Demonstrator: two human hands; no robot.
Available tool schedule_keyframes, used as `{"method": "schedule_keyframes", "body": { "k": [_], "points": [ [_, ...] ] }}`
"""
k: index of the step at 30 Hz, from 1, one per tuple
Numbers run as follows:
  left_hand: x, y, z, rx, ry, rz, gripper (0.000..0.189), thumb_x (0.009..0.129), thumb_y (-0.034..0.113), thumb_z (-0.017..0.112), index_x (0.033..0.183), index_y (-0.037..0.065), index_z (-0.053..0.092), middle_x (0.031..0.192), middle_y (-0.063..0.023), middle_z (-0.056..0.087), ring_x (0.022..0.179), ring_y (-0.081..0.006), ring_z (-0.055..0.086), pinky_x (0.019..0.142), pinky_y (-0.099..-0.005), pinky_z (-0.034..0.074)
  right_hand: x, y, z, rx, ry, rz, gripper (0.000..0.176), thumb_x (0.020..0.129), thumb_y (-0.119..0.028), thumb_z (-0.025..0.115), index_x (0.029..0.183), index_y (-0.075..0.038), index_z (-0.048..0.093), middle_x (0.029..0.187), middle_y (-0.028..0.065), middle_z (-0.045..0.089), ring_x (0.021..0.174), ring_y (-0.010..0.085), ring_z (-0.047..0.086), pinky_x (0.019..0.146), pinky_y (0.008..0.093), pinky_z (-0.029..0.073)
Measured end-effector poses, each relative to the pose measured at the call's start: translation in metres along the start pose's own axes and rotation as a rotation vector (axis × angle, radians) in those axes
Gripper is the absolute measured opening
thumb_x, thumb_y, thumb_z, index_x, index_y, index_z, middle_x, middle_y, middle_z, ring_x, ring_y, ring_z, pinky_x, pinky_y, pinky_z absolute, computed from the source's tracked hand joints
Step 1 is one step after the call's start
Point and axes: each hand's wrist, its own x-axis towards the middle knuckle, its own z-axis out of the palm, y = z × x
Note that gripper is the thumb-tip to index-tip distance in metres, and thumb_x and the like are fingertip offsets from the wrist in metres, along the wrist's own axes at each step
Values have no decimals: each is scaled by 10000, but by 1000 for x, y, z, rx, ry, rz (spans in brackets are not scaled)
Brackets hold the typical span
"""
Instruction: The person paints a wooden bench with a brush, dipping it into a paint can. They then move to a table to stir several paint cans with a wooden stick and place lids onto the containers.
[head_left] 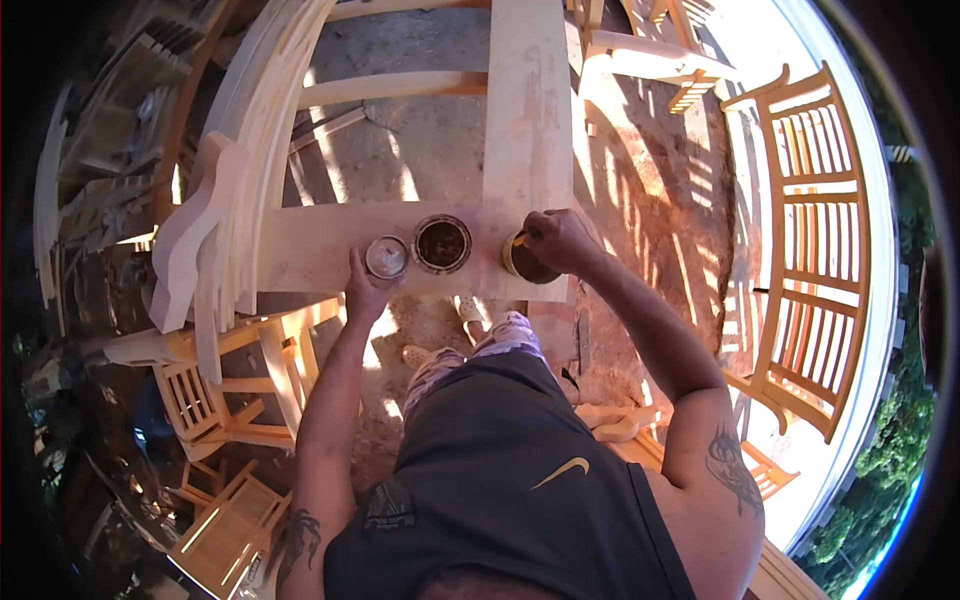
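My left hand (369, 292) curls around the lower left side of a small round can (387, 257), which has a pale, whitish top. Just to its right stands a wider open can (442, 244) with a dark brown inside and a smeared rim. My right hand (562, 240) is closed at the rim of a third can (530, 265), which holds something dark olive-brown. A bit of yellow shows below its fingers, but what they grip is mostly hidden. All three cans are on a pale wooden board (320, 235) in front of me.
Another long board (530, 110) runs away from me. Curved wooden pieces (200, 220) lean in a stack at left. A slatted bench (815, 250) stands at right, a wooden chair (195, 405) at lower left. Below is reddish dirt ground (650, 200) with sunlight stripes.
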Motion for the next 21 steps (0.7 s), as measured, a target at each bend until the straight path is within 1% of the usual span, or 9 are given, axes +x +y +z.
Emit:
{"method": "schedule_keyframes", "body": {
  "k": [4,7,8,10,11,13,15,18,21],
  "points": [
    [-30,-19,-6,288,206,-47,1097,818,384,920,1627,25,271,1085,-181,716,1006,-353,718,880,-445,583,-10,-9,-16,72,137,-95,208,886,-230,746,1028,-79,744,840,165,720,772,391,723,666,493,569],
    [-64,-12,-7,207,207,-24,942,868,398,867,1568,23,360,996,-148,695,904,-337,691,821,-457,567,-27,-10,-28,44,162,-130,187,889,-205,753,1018,-70,740,818,152,705,731,374,710,623,483,558],
    [-77,14,-7,131,116,-31,792,884,371,850,1481,22,464,999,-136,683,832,-313,676,770,-453,557,-33,-10,-29,18,154,-135,181,890,-198,756,1015,-69,739,814,146,701,717,367,706,609,477,555],
    [-94,75,1,-35,-163,-90,749,881,356,864,1445,8,516,1052,-155,706,762,-210,682,741,-410,574,-45,-10,-23,12,233,-197,175,899,-200,757,1023,-78,737,813,132,690,689,356,694,591,470,546],
    [-98,87,16,-117,-282,-25,813,871,360,873,1484,1,477,1158,-198,704,880,-242,721,803,-408,600,-49,-10,-18,9,271,-234,172,904,-201,757,1027,-82,736,812,125,684,676,351,688,582,467,542],
    [-96,114,50,-158,-348,142,962,845,392,896,1559,-11,392,1340,-276,639,1105,-346,720,934,-430,600,-55,-10,-11,-41,226,-217,176,909,-201,756,1043,-90,732,820,119,675,668,342,683,569,460,533],
    [-82,130,88,-171,-287,377,1141,797,421,927,1628,-8,274,1513,-313,512,1369,-440,581,1119,-472,517,-57,-6,0,-62,211,-209,179,919,-195,742,1064,-92,720,819,120,658,668,339,679,553,458,519],
    [-52,174,112,-143,-226,475,1263,739,430,959,1657,9,202,1589,-308,427,1472,-456,471,1222,-504,412,-54,-4,8,-67,197,-197,166,917,-186,738,1053,-93,715,818,124,657,669,346,679,561,465,523],
    [-31,182,140,-132,-180,525,1314,694,429,977,1663,38,181,1605,-278,413,1493,-453,437,1246,-516,379,-52,-1,8,-110,113,-162,155,914,-190,731,1021,-77,719,828,141,675,675,362,684,584,490,531]
  ]
}}
